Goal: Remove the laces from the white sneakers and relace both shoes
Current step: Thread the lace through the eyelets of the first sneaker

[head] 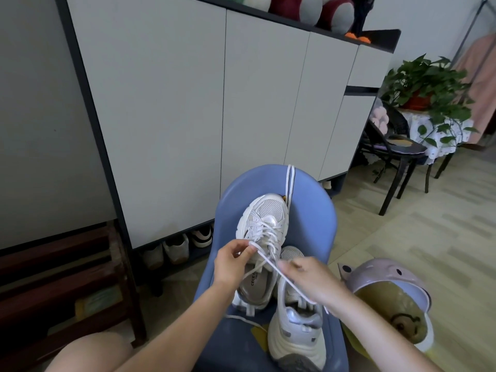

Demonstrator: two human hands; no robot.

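Note:
Two white sneakers lie on a blue plastic chair (316, 210). The far sneaker (264, 218) points away from me and has lacing across its eyelets. The near sneaker (295, 328) lies beside it, heel toward me. My left hand (233, 264) pinches a white lace (264, 260) at the far sneaker's upper eyelets. My right hand (311, 280) grips the same lace, which runs taut between both hands and trails past my right wrist. A second loose lace (290, 181) hangs over the chair's back.
A tall white cabinet (214, 103) stands right behind the chair, with shoes (177, 249) in its open bottom. A dark wooden rack (67, 285) is at left. A pink helmet (389, 291) lies at right. A black chair (397, 157) and plant table stand farther right.

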